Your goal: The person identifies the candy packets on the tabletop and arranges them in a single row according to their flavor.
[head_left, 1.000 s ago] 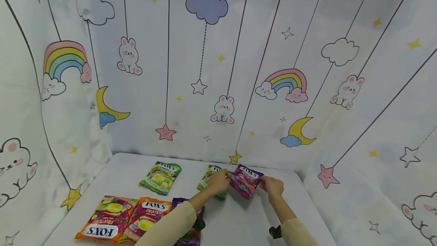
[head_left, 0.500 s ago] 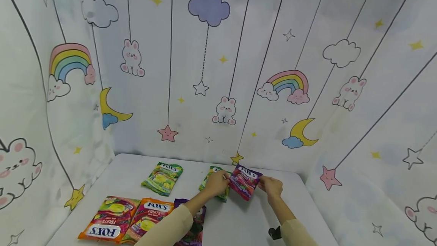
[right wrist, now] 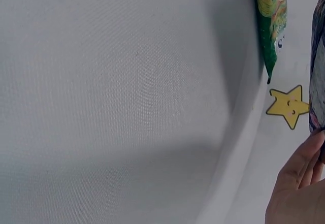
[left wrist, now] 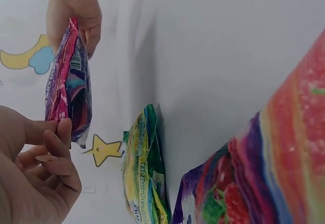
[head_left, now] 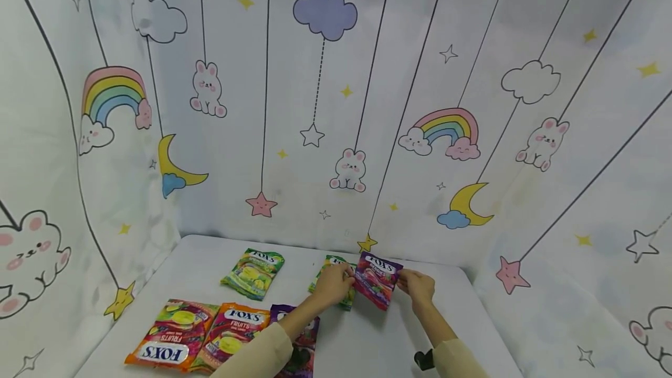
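Note:
Both hands hold a purple Fox's Berries candy bag (head_left: 377, 282) above the table's far right part. My left hand (head_left: 332, 286) pinches its left edge between thumb and fingertips. On the opposite edge, my right hand (head_left: 418, 287) pinches the bag; its fingers (right wrist: 299, 165) show at the right wrist view's border. Seen from the left wrist, the purple bag (left wrist: 71, 84) is tilted, its side facing the camera. A green Fox's candy bag (left wrist: 142, 168) lies behind my left hand, which partly covers it in the head view.
Another green candy bag (head_left: 254, 273) lies at the back left of the white table (head_left: 362, 349). Nearer, two orange Fox's Fruits bags (head_left: 173, 334) lie side by side. A second purple bag (head_left: 307, 346) is partly hidden by the left sleeve. A patterned curtain (head_left: 294, 92) stands behind.
The head view has shifted slightly, so the scene slides a little to the right. Both hands keep hold of the purple candy bag in nearly the same place.

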`<state>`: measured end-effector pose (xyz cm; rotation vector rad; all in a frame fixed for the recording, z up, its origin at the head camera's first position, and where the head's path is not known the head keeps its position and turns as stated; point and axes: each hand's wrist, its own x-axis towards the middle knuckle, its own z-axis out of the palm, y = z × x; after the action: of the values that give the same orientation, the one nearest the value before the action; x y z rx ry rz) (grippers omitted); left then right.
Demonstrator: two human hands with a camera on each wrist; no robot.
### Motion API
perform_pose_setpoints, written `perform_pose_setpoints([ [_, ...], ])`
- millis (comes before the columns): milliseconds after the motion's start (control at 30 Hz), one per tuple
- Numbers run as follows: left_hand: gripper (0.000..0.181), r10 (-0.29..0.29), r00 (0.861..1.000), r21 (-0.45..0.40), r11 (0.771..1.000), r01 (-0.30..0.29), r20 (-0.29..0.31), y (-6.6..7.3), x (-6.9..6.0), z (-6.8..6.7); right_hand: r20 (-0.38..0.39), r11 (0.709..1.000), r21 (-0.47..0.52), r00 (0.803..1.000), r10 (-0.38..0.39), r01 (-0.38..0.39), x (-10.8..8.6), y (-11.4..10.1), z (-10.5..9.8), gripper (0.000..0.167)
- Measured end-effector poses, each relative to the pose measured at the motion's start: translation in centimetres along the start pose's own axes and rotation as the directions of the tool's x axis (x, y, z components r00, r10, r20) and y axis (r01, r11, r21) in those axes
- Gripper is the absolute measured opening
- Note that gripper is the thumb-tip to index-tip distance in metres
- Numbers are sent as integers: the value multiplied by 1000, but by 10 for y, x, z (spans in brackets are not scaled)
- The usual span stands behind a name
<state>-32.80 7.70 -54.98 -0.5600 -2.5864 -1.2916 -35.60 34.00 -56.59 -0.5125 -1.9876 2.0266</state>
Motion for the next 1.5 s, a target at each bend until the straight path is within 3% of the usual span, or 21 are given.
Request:
perform_pose_setpoints([
  [167, 4, 5, 1000, 9, 1000, -5, -9, 0, -8, -1, 14, 1000, 14, 1000, -1, 1, -2, 0, 1, 33],
  [533, 5, 106, 991, 11, 994, -106, -77, 5, -29, -4, 46, 1000, 24, 999, -19, 18, -4, 2, 4, 27],
  [867, 4, 25, 996, 6, 1000, -25, -81, 2, -46, -1, 72, 1000, -11, 997, 2, -1, -14, 10, 7, 32],
  [1267, 4, -9, 999, -101, 995, 4, -44, 10, -71, -1, 113, 998, -64, 994, -7, 14, -28, 14, 8, 32],
  [1500, 5, -41, 997, -128, 991, 33, -58, 13, -84, -3, 141, 995, -94, 990, -2, 15, -34, 16, 8, 34],
])
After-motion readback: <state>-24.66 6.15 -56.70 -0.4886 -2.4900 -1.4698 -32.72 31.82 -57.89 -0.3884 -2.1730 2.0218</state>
